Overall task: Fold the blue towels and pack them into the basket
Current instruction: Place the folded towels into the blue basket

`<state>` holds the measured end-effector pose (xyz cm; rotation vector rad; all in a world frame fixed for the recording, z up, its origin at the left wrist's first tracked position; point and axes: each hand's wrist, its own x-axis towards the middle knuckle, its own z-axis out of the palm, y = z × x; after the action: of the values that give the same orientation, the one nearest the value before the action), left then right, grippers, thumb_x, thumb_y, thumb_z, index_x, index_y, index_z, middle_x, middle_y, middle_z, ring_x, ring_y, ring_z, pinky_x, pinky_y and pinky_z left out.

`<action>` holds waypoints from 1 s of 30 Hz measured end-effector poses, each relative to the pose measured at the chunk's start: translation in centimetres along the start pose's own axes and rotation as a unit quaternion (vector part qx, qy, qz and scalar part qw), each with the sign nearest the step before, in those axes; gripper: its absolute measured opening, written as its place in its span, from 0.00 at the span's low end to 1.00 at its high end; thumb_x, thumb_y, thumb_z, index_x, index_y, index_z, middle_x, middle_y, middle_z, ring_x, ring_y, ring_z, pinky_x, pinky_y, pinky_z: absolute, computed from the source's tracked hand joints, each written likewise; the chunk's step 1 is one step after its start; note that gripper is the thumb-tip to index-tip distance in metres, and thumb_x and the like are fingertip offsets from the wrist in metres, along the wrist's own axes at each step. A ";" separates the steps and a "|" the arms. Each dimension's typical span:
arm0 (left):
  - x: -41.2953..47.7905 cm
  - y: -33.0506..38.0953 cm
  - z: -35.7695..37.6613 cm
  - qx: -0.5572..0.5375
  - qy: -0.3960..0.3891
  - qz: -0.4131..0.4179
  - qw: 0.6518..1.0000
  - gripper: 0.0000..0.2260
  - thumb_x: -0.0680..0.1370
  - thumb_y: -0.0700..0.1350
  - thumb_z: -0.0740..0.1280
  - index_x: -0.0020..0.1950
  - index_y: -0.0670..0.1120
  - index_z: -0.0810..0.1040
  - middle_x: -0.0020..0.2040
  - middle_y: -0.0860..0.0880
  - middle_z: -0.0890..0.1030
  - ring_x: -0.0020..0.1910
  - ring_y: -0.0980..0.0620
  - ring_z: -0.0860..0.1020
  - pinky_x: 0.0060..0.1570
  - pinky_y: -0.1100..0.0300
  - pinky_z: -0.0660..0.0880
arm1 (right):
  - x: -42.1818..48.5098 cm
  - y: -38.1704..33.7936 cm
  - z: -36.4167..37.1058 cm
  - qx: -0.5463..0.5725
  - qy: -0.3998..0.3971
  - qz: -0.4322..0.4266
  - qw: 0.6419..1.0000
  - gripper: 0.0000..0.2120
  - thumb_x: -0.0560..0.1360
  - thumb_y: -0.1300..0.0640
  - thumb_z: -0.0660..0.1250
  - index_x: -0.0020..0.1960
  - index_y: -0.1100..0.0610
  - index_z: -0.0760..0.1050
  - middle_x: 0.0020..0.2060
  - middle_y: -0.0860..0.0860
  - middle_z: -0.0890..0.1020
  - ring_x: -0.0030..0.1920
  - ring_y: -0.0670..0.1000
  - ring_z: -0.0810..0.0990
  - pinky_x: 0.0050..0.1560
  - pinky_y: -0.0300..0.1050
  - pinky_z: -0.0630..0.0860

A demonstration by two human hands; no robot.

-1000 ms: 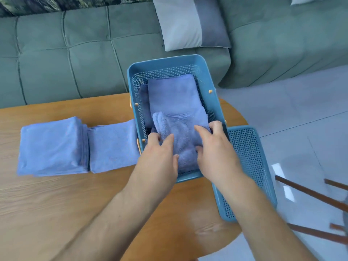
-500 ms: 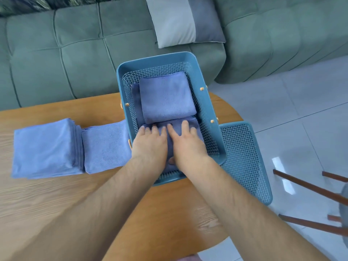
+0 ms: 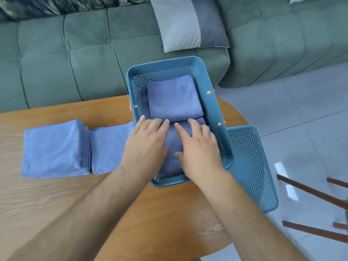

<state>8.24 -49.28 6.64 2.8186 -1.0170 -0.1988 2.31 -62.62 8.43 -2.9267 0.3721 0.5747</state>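
A teal mesh basket [image 3: 211, 95] stands on the wooden table. One folded blue towel [image 3: 173, 98] fills its far half. A second folded blue towel [image 3: 172, 146] lies in the near half. My left hand [image 3: 146, 146] and my right hand [image 3: 197, 147] lie flat on that near towel, fingers straight, pressing it down side by side. Left of the basket a stack of folded blue towels [image 3: 54, 147] sits on the table, with another blue towel [image 3: 109, 147] between the stack and the basket.
A teal mesh lid [image 3: 250, 166] lies at the table's right edge, overhanging it. The wooden table [image 3: 56, 204] is rounded on the right. A green sofa [image 3: 66, 53] with a grey cushion [image 3: 188, 23] runs behind. Dark chair legs [image 3: 310, 194] show over the tiled floor.
My hands went from gripping the near towel while lowering it to lying flat on it. They have spread slightly apart in the last half second.
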 end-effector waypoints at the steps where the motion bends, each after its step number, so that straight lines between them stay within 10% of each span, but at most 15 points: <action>1: -0.5 -0.7 -0.4 -0.038 0.039 -0.010 0.998 0.32 0.68 0.47 0.79 0.70 0.41 0.75 0.60 0.45 0.79 0.60 0.42 0.77 0.74 0.45 0.62 | -0.7 -0.6 -0.6 0.007 0.051 -0.003 0.999 0.36 0.74 0.47 0.73 0.79 0.48 0.63 0.76 0.57 0.65 0.70 0.61 0.68 0.70 0.55 0.66; 9: -4.2 -7.2 -1.9 -0.175 0.046 -0.094 0.979 0.25 0.78 0.50 0.68 0.75 0.47 0.70 0.72 0.49 0.72 0.72 0.49 0.69 0.71 0.58 0.64 | -1.2 -8.3 -2.3 0.050 0.233 -0.089 0.967 0.33 0.68 0.56 0.78 0.71 0.56 0.74 0.69 0.56 0.75 0.66 0.60 0.74 0.62 0.54 0.72; 15: -8.3 -12.1 2.3 -0.183 -0.015 -0.200 0.962 0.24 0.80 0.50 0.67 0.75 0.45 0.70 0.68 0.46 0.73 0.67 0.45 0.71 0.67 0.51 0.69 | -0.2 -14.8 1.6 0.076 0.122 -0.113 0.983 0.31 0.70 0.59 0.76 0.71 0.60 0.73 0.70 0.61 0.73 0.65 0.62 0.74 0.62 0.54 0.73; 24: -9.0 -12.5 8.0 -0.237 -0.124 -0.355 0.896 0.25 0.81 0.51 0.65 0.78 0.51 0.65 0.67 0.40 0.67 0.66 0.40 0.67 0.64 0.49 0.67 | 4.5 -17.0 10.2 0.076 -0.098 0.014 0.992 0.27 0.78 0.56 0.66 0.75 0.55 0.61 0.79 0.65 0.42 0.78 0.67 0.52 0.74 0.59 0.62; 30: -8.1 -12.2 8.1 -0.265 -0.131 -0.402 0.866 0.22 0.81 0.51 0.65 0.74 0.55 0.65 0.64 0.39 0.69 0.61 0.37 0.70 0.59 0.48 0.69 | 6.0 -16.9 12.3 0.130 -0.094 0.095 0.982 0.21 0.80 0.53 0.64 0.71 0.47 0.62 0.71 0.66 0.59 0.65 0.66 0.68 0.64 0.58 0.69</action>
<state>8.30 -35.52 -2.77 2.5211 0.2528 -0.8155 7.84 -45.50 -3.78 -2.5782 0.6544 0.7575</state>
